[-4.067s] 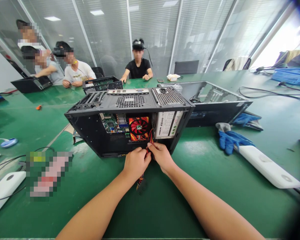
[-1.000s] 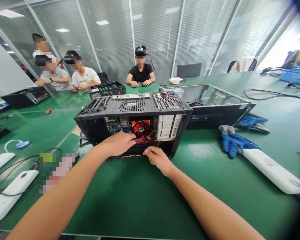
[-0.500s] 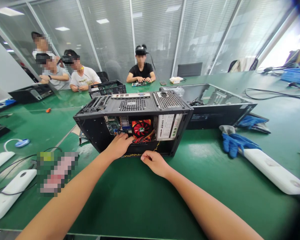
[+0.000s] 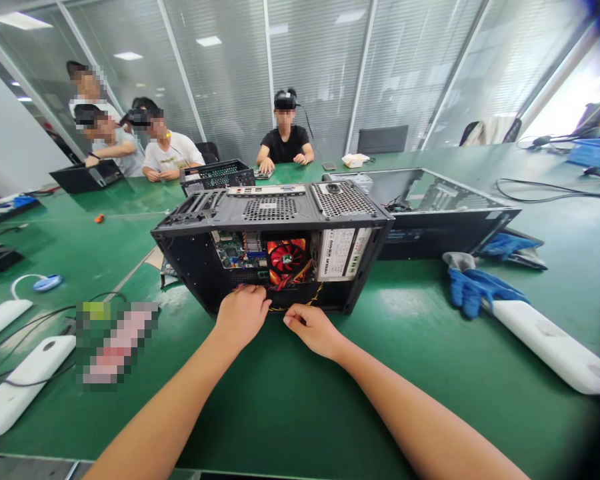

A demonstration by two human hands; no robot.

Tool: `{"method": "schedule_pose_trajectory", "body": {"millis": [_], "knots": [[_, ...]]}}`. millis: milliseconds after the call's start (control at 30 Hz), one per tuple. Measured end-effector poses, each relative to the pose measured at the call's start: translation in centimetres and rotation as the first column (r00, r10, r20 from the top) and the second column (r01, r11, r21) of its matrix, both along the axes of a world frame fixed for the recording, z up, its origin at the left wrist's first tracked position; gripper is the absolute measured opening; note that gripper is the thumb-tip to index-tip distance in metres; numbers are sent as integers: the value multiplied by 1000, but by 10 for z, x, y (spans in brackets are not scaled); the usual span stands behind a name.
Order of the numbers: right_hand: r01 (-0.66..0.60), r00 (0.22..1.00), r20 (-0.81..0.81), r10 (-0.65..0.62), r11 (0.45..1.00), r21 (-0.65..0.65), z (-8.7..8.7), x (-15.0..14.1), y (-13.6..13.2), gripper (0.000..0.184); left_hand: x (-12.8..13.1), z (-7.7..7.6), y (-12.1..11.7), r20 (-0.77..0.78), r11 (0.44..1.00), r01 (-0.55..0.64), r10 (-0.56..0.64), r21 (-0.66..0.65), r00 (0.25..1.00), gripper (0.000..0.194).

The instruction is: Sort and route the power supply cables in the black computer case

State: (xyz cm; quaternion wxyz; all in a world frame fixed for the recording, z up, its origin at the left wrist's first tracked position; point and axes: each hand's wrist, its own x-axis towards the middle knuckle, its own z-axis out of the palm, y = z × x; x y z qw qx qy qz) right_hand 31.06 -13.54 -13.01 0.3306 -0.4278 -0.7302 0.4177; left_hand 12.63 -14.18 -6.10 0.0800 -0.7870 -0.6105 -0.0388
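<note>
An open black computer case (image 4: 185,260) stands before me on the green table. Inside show a motherboard (image 4: 230,250), a red and black cooling fan (image 4: 287,260) and a labelled power supply (image 4: 341,257). My left hand (image 4: 244,312) is at the case's lower front edge, its fingers curled inward and their tips hidden. Close beside it, my right hand (image 4: 314,329) is closed at the same edge, thumb against the curled fingers. A yellow and black cable (image 4: 317,293) runs along the case bottom near both hands. What either hand grips cannot be made out.
Behind on the right lies another open case (image 4: 445,230). Blue gloves (image 4: 480,288) and a white power strip (image 4: 550,343) are at right; another white strip (image 4: 30,383) and black cables lie left. Several people sit or stand across the table (image 4: 290,413).
My left hand has come down from beside the fan to the case's lower edge, its fingers curling. The right hand stays nearly in place. Across the table, a person's hands have moved apart.
</note>
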Motion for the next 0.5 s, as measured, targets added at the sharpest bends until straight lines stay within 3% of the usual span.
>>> {"method": "schedule_pose_trajectory", "body": {"millis": [300, 500], "knots": [[-10, 1000, 24, 9, 999, 31, -2, 2, -5, 15, -9, -15, 2, -29, 985, 166, -168, -48, 985, 22], [-17, 998, 57, 15, 999, 34, 0, 1, -8, 17, -22, -17, 4, 4, 978, 199, -199, -65, 980, 17]]}}
